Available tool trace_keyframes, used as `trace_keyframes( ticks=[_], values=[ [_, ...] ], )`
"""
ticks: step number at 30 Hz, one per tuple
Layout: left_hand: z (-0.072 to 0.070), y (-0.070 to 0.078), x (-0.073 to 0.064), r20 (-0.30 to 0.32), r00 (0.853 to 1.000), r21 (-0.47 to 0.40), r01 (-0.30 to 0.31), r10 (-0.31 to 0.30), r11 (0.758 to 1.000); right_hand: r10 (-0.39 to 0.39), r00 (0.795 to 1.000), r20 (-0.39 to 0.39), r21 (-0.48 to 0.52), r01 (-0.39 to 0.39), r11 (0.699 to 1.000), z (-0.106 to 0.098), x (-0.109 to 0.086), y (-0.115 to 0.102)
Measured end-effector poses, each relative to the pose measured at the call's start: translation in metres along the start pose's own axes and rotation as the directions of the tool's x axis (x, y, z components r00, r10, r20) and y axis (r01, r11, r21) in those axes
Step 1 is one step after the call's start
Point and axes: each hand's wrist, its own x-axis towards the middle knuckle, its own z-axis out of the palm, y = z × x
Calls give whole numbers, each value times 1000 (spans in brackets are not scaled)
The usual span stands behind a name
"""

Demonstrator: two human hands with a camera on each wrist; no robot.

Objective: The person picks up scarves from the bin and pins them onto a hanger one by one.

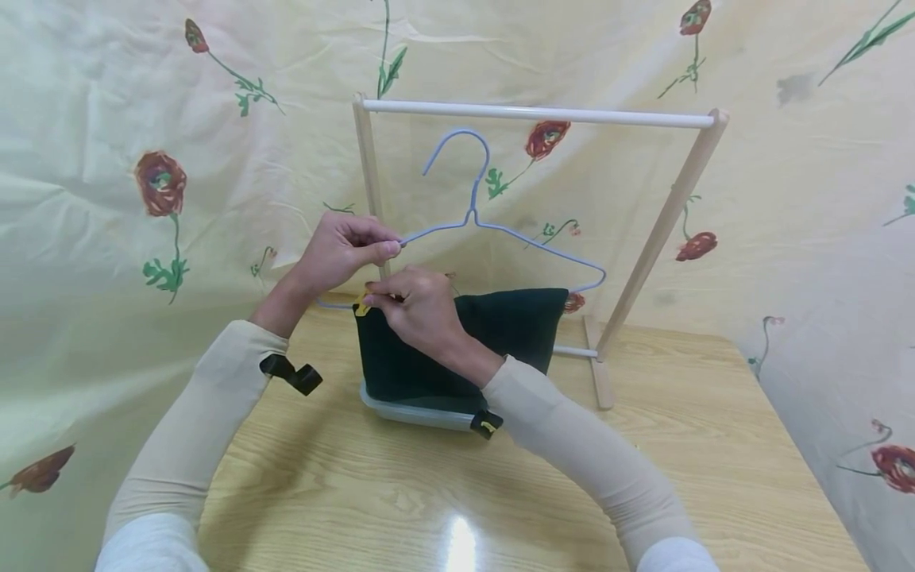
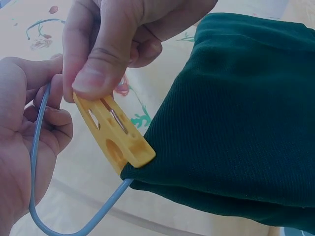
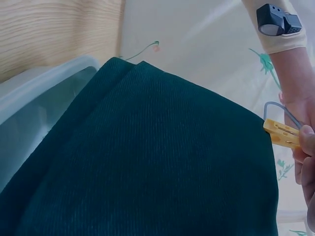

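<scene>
A dark green cloth [image 1: 515, 318] hangs folded over the lower bar of a blue wire hanger [image 1: 532, 241]. My left hand [image 1: 341, 250] pinches the hanger's sloping left shoulder between thumb and fingers. Just below it, my right hand [image 1: 425, 310] pinches the handle end of a yellow clothespin [image 2: 115, 132]. The clothespin's nose sits at the cloth's top left corner, beside the hanger's bend, in the left wrist view. In the right wrist view the cloth [image 3: 162, 147] fills the middle, with the clothespin [image 3: 281, 133] at its edge.
Behind the hanger stands a drying rack with a white top rail [image 1: 536, 114] and wooden legs [image 1: 654, 246]. A pale plastic basin [image 1: 415, 415] is on the wooden table [image 1: 343, 492] under the cloth. Flower-printed fabric [image 1: 107, 103] covers the wall.
</scene>
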Motion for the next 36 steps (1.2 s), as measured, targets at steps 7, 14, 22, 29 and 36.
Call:
trace_keyframes(
  ticks=[7,14,22,29,36],
  values=[
    [1,0,0,6,1000,-8,8,-8,1000,10,1000,19,-32,-9,999,1,-1,0],
    [0,0,-1,10,1000,2,19,-19,1000,19,999,40,-75,-16,997,0,-3,-1],
    [-1,-1,-2,11,1000,2,12,-12,1000,6,1000,22,-27,-5,1000,0,-7,3],
    [-4,0,-4,13,999,6,34,-34,999,-1,1000,9,34,0,999,-7,-8,0],
    [-7,1,-5,8,1000,3,28,-29,1000,-11,1000,-2,61,11,998,-22,-9,-5]
  ],
)
